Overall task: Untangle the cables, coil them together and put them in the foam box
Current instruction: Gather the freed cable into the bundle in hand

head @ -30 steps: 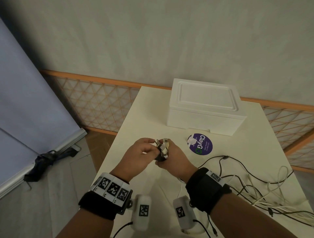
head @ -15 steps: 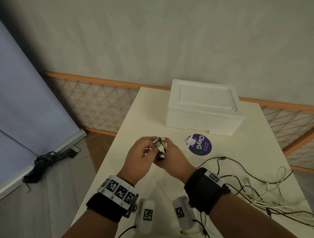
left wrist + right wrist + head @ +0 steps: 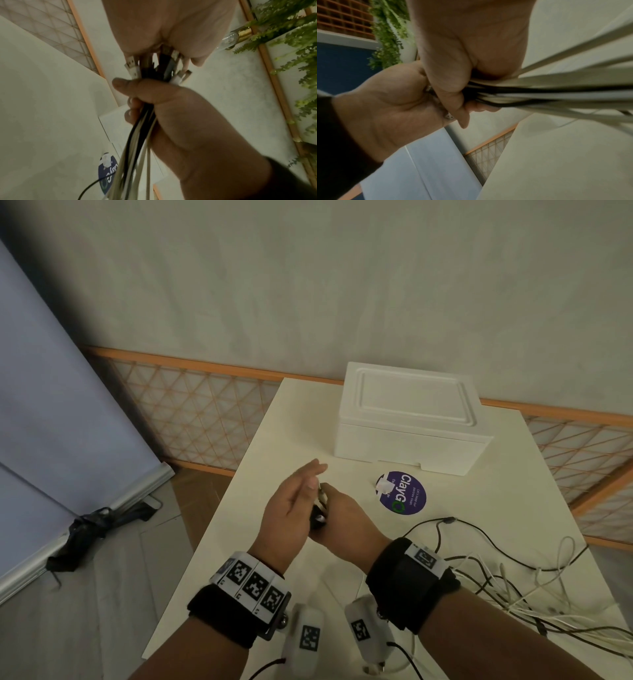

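Observation:
My right hand (image 3: 342, 518) grips a bundle of black and white cables (image 3: 140, 128) just below their plug ends (image 3: 154, 65). My left hand (image 3: 301, 491) has its fingers straight, and its palm (image 3: 171, 27) presses against the plug tips. In the right wrist view the cables (image 3: 556, 92) stream out of my fist to the right. The rest of the cables (image 3: 513, 587) lie loose and tangled on the table at the right. The white foam box (image 3: 407, 419) stands shut with its lid on at the back of the table, beyond both hands.
A round purple sticker (image 3: 402, 491) with a small white piece on it lies between my hands and the box. The cream table (image 3: 267, 460) ends close on my left. An orange lattice fence (image 3: 191, 409) runs behind it, and a grey screen stands on the floor at the left.
My left hand has let go of the plug ends it was pinching and flattened, with its palm now against their tips. My right hand keeps its grip on the bundle.

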The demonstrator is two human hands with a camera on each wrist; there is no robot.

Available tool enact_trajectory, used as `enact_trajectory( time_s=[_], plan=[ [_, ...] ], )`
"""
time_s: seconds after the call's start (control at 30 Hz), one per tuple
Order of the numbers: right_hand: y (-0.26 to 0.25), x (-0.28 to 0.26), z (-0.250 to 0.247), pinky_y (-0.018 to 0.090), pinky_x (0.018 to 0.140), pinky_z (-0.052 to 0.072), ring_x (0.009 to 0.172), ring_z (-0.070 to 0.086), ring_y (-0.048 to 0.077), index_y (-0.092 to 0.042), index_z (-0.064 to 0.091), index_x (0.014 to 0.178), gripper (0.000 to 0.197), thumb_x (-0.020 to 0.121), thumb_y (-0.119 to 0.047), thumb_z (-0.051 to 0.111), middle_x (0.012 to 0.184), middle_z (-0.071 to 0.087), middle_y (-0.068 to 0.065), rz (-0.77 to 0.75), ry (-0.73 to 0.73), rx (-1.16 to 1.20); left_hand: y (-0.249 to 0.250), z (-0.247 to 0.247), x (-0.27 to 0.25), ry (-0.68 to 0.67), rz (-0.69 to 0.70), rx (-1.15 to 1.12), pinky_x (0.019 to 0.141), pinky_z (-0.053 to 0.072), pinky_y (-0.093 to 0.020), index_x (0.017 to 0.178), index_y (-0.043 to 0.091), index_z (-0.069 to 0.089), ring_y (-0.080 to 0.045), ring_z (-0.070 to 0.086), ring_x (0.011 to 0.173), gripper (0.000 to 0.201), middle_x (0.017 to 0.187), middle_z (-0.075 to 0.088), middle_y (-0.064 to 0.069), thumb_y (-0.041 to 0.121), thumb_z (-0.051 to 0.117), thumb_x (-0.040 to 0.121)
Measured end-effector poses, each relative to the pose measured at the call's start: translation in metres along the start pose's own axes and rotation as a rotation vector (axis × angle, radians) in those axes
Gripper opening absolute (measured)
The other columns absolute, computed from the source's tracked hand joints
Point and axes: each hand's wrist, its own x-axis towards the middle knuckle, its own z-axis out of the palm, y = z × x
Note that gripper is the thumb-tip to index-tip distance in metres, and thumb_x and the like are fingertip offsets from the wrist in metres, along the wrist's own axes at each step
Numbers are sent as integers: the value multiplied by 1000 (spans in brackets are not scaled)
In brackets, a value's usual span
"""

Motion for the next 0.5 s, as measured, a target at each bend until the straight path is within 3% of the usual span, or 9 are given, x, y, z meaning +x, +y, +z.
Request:
enact_trajectory(
  time_s=[0.07,0.17,0.23,0.3,0.4,0.47,0.5],
  plan=[
    [-4,1,2,38,67,50,77,60,23,-4,58,103,23,81,-7,60,89,61,10,-87,-2,-50,-1,5,0,-17,-29,68,87,42,-7,106,37,65,7,57,109,24,114,65,19,31,43,99],
    [-9,2,0,37,66,51,76,62,22,-1,63,93,15,78,-1,61,82,64,12,-92,-28,-5,-1,3,3,-51,-11,124,93,43,-12,102,33,69,1,55,116,22,122,63,17,29,47,98],
    [-8,5,-5,28,59,47,71,59,14,-6,61,92,18,74,-2,63,80,61,3,-23,-43,65,-1,-4,6,-169,-27,32,100,42,-19,116,31,63,1,51,121,28,129,58,18,31,50,92],
    [-9,8,-12,20,56,41,64,54,7,-14,54,85,22,70,-2,65,75,57,-5,97,-41,171,-8,-13,11,-180,-83,-150,105,38,-23,130,31,49,0,44,128,48,134,52,19,24,56,83],
    [-16,10,-22,25,64,46,71,57,12,-11,58,87,25,68,0,69,80,63,1,187,2,396,-41,-30,8,-141,-196,-395,107,34,-33,124,25,43,-9,48,123,69,129,52,9,15,62,59],
    [-27,10,-24,21,69,49,79,63,12,-11,62,89,26,69,2,70,84,67,2,150,-5,485,-47,-26,-5,-291,-244,-377,104,39,-37,125,17,40,-14,51,119,77,125,54,1,13,62,51],
    [-33,11,-23,21,73,51,84,66,13,-15,62,89,26,69,1,71,88,69,1,120,-26,497,-45,-16,-6,-333,-243,-299,101,43,-34,130,12,39,-9,54,117,80,123,55,1,11,64,53]
  ],
)
